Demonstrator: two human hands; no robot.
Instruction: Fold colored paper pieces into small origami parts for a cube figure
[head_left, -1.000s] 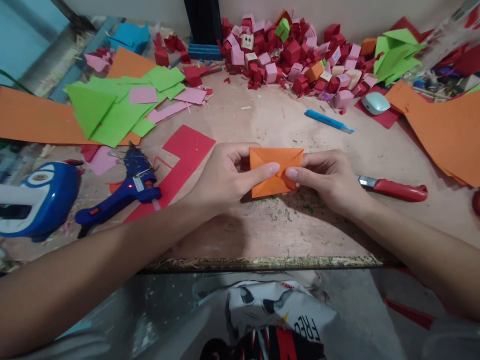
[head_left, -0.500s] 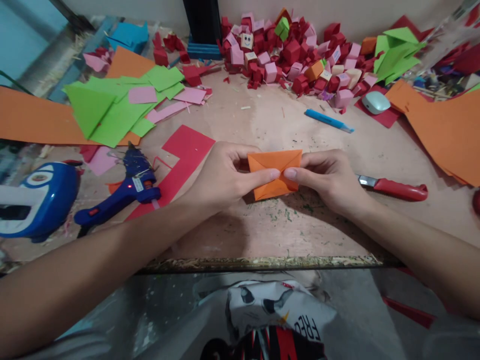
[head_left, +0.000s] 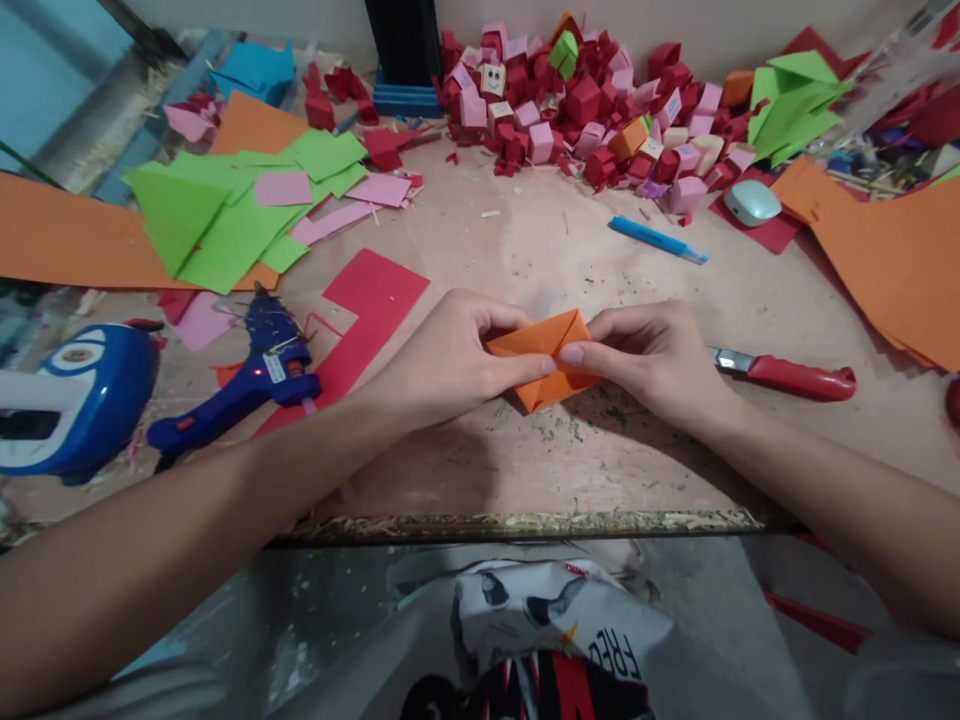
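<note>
A small folded square of orange paper (head_left: 541,340) is held between both hands, above the near middle of the table. My left hand (head_left: 469,350) pinches its left side, thumb on top and fingers behind. My right hand (head_left: 649,350) grips the right side the same way, its thumb near the paper's middle. The square is turned at an angle, with diagonal creases and flaps showing. The fingers underneath are mostly hidden. Just right of my right hand lies a red-handled knife (head_left: 802,378), part of its blade showing.
Left of my hands are red paper (head_left: 379,290), a blue glue gun (head_left: 247,390) and a blue-and-white tape dispenser (head_left: 112,400). Green sheets (head_left: 232,235) lie beyond. A heap of small paper boxes (head_left: 585,100) stands at the back, with a blue pen (head_left: 658,240) before it.
The orange paper has turned in my fingers, from nearly level to a slanted, diamond-like position. Both hands have shifted slightly and still hold it.
</note>
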